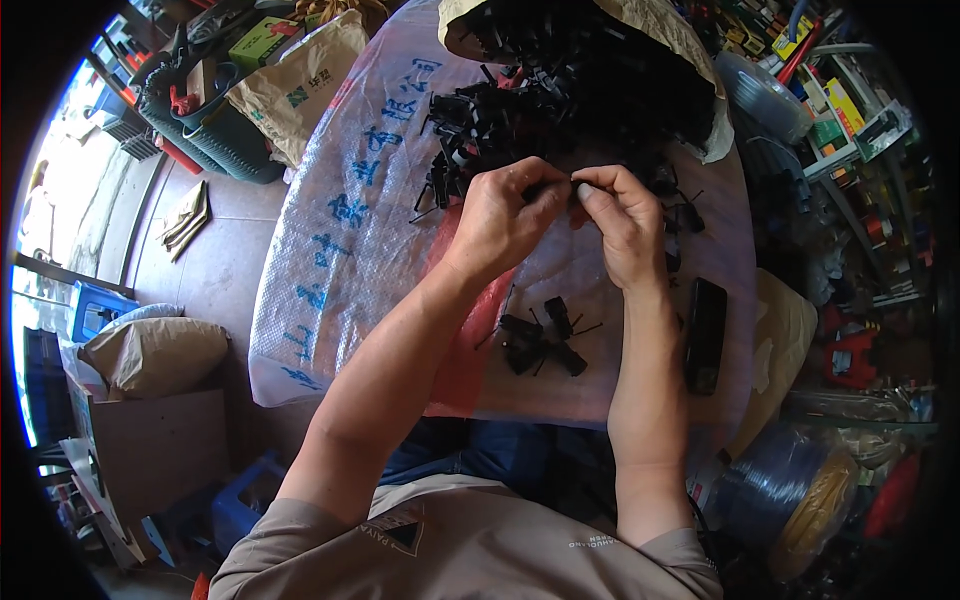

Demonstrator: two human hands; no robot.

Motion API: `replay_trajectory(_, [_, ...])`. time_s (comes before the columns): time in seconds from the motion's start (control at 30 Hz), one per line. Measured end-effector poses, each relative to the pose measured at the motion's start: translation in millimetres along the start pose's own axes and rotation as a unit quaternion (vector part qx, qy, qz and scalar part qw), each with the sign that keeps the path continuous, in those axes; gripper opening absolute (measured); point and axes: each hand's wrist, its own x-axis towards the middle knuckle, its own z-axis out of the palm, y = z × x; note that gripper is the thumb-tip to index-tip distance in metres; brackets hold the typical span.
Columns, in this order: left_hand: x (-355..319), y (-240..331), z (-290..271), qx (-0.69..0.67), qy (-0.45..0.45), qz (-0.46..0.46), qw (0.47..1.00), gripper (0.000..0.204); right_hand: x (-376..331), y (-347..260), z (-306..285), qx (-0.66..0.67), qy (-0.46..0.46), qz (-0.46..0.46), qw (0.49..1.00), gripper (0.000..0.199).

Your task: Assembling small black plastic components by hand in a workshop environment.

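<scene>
My left hand (508, 217) and my right hand (626, 218) meet over the middle of the table, fingertips almost touching. Both are closed in a pinch around something small and dark, mostly hidden by the fingers; its kind cannot be made out. Just beyond them lies a heap of small black plastic parts (478, 130), some with thin rods or screws sticking out. It runs back into an open paper sack (718, 125) full of the same black parts. Between my forearms sits a small cluster of black parts (541, 345) with thin stems.
A woven white plastic sheet (330, 255) with blue writing and a red stripe covers the table. Beside my right forearm lies a black phone (706, 335). Crowded shelves (850, 110) stand at right, wrapped coils (790, 500) below them. Baskets (215, 125) and a full sack (155, 355) stand left.
</scene>
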Motion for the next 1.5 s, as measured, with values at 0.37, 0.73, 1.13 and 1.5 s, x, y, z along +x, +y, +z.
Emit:
replay_trajectory(0.37, [-4, 10, 1, 0.070, -0.025, -0.005, 0.997, 0.016, 1, 11, -9, 0.023, -0.019, -0.022, 0.999, 0.010])
replay_trajectory(0.73, [6, 6, -14, -0.339, -0.102, -0.248, 0.902, 0.018, -1, -8, -16, -0.013, -0.072, 0.072, 0.995, 0.013])
replay_trajectory(1.13, [5, -2, -14, 0.063, -0.218, -0.038, 0.973, 0.035, -5, -17, -28, -0.039, -0.197, 0.210, 0.957, 0.010])
replay_trajectory(1.5, [19, -19, -31, -0.461, -0.106, -0.222, 0.852, 0.027, 6, 20, -8, -0.318, 0.034, -0.041, 0.946, 0.031])
